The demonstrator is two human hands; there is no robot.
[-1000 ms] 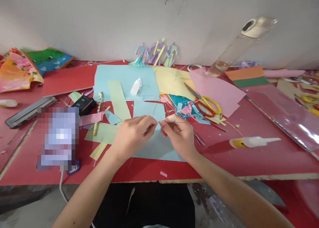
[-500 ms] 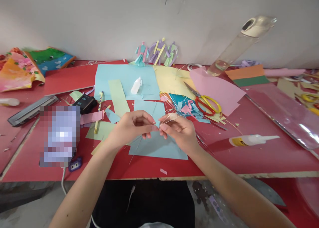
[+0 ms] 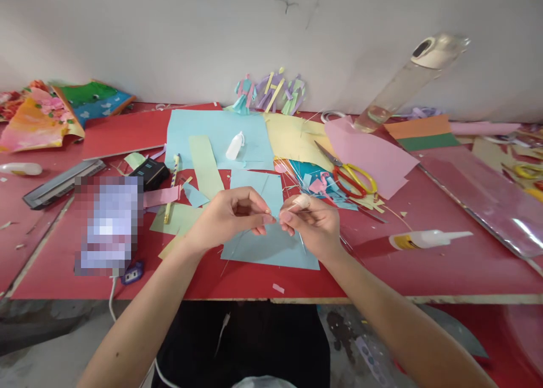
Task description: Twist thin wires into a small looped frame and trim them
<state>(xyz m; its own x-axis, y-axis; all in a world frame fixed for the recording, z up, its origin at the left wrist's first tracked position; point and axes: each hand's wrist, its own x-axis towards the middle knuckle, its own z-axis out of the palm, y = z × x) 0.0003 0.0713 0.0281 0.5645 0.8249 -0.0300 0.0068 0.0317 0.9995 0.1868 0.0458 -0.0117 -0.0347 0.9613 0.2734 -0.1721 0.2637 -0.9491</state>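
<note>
My left hand [image 3: 231, 215] and my right hand [image 3: 311, 225] meet fingertip to fingertip above a light blue paper sheet [image 3: 271, 246] on the red table [image 3: 424, 269]. Both pinch something very thin and pale, like a fine wire or thread, too slim to name. Several thin strands [image 3: 297, 181] fan out on the table just beyond my right hand. A fingertip of the right hand looks wrapped in a pale covering.
Yellow-and-red scissors [image 3: 350, 176] lie on coloured paper scraps. A small white glue bottle [image 3: 234, 146] sits on blue paper, a larger glue bottle [image 3: 428, 239] lies at the right. A clear water bottle [image 3: 403, 80] leans on the wall. A pencil [image 3: 172, 187] and a blurred device [image 3: 108, 224] lie left.
Both hands have stayed pinched together and lifted slightly off the blue sheet. The view has shifted a little.
</note>
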